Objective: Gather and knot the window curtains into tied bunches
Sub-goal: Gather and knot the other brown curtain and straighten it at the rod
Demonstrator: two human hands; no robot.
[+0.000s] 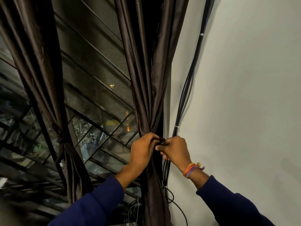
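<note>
Fingers of left hand (143, 150) and right hand (175, 151) curled, pinching a dark strip of cloth (160, 141) between them, at the gathered waist of the right curtain (146, 79). Long axis upright, folds fanning upward from the fingers. Just right of fingers: black cables (187, 88) on the wall (244, 95). Well left: second curtain (37, 62), already knotted. Strip's ends hidden by knuckles.

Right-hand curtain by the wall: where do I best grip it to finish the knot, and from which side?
Grip the right curtain at its gathered waist, where the folds narrow under the left hand and right hand. Come from the window side and front: the cables on the wall probably crowd the other side.
</note>
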